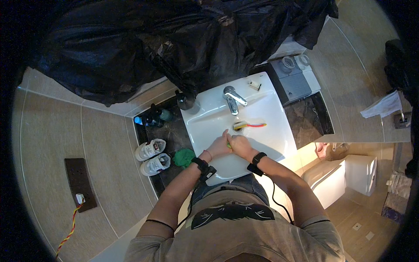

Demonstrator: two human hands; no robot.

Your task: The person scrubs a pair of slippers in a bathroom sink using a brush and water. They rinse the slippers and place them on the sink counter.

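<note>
A small green item sits between a person's left hand and right hand, pressed together over the near part of a white sink; only a sliver shows, and how firmly each hand grips it cannot be told, as the fingers are largely hidden. Just beyond the knuckles, a red-and-yellow toothbrush lies in the basin, its bristles toward the left, below a chrome faucet. Dark straps with small modules circle both wrists. On the dark counter to the left rest a crumpled green cloth, a pair of white shoes and several dark bottles. At right stands a grey box bearing a small mark, too small to make out; a red tag on one shoe is likewise illegible. Black plastic sheeting hangs behind the sink, and a white toilet stands at lower right.
</note>
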